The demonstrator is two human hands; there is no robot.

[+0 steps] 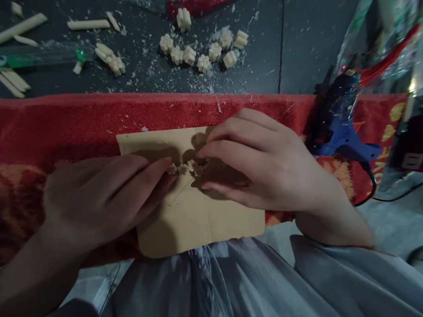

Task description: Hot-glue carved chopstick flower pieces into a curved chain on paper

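Yellow card (207,223) on red cloth (71,117). On it, row of small flower-shaped pieces (183,168) pinched at left end by left hand's (105,199) fingers; right end cupped by right hand (267,161), fingers slightly parted, grip unclear. Loose pieces (203,63) scattered beyond, on dark table (308,49).

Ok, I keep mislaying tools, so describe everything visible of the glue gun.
The glue gun lies on the red towel, its far end reaching over the dark tabletop. The blue, plastic-looking body is flecked with residue; a black cord leaves the handle. Red strands lie near its tip. The right hand doesn't touch it.
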